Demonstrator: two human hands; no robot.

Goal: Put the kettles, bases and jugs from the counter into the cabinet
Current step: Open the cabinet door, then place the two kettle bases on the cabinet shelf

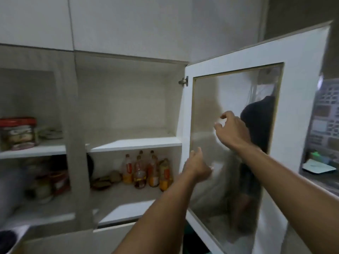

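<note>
No kettle, base or jug is in view. The white wall cabinet (128, 99) stands open, and its glass-paned door (300, 99) is swung out to the right. Its upper shelf (135, 143) is bare. My left hand (197, 165) is raised against the lower hinge-side part of the door, thumb up, with nothing in it. My right hand (233, 129) hovers in front of the glass pane (207, 99), fingers curled and apart, holding nothing.
Several sauce bottles (146, 171) and small packets stand on the lower shelf. The left compartment holds a red-lidded jar (17, 133) and more jars below. A dark round object (7, 239) lies at the bottom left. A tiled wall with small items is at the right.
</note>
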